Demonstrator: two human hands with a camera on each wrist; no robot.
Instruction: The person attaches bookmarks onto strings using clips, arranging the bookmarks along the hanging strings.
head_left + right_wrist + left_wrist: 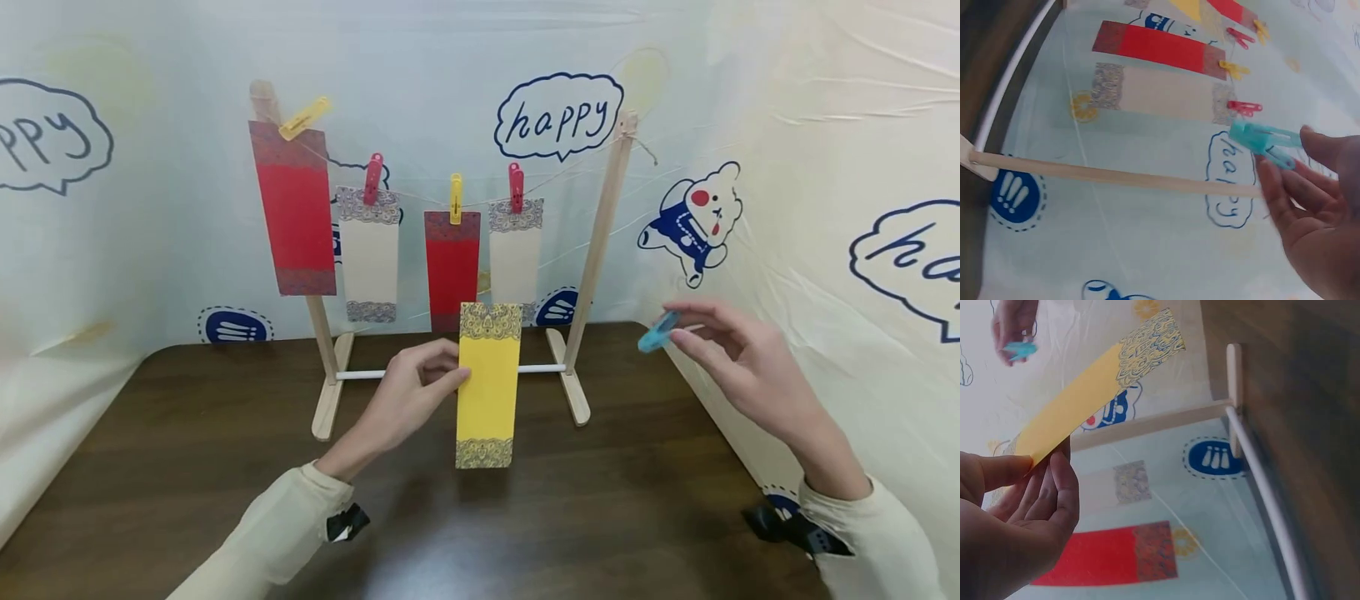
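Observation:
My left hand (416,387) pinches a yellow card (489,387) with patterned ends by its left edge, upright in front of the rack. In the left wrist view the thumb lies on one face of the yellow card (1075,400) and the fingers behind it. Off to the right, my right hand (750,371) pinches a turquoise clothespin (658,332) between thumb and fingers. The right wrist view shows this clothespin (1263,140) close up. A string between two wooden posts carries red cards (296,221) and white cards (369,254), held by yellow clothespins (456,198) and pink clothespins (516,187).
The rack's right post (603,242) stands between the yellow card and my right hand. A white bar (542,368) joins its wooden feet (573,396) on the dark table (600,500). Printed cloth (450,50) hangs behind and at both sides.

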